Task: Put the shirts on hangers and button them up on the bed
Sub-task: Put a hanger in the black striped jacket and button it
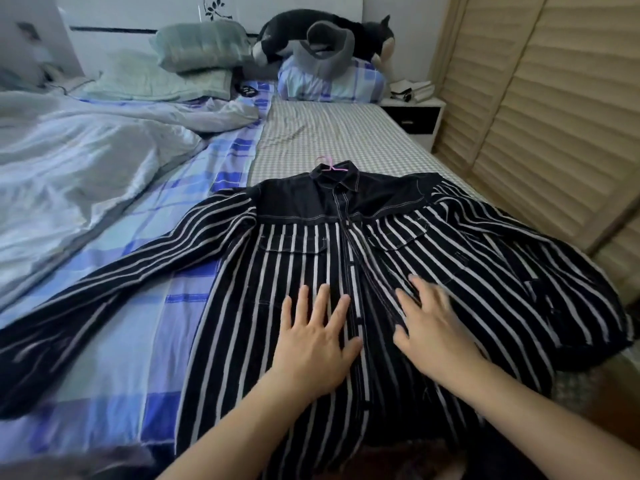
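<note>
With the shirt (pixel 346 271) buttoned on its hanger (pixel 330 165), I've got left hand (pixel 317 344) and right hand (pixel 433 327) flat, holding nothing, smoothing; next shirt looks due.

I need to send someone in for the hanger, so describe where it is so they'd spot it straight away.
Start at the bed, where a black shirt with white stripes lies spread face up under a person's two flat hands. Follow its front placket up to the plain black collar. The hanger's hook pokes out there: thin and pink, the only pink thing on the bed.
</note>
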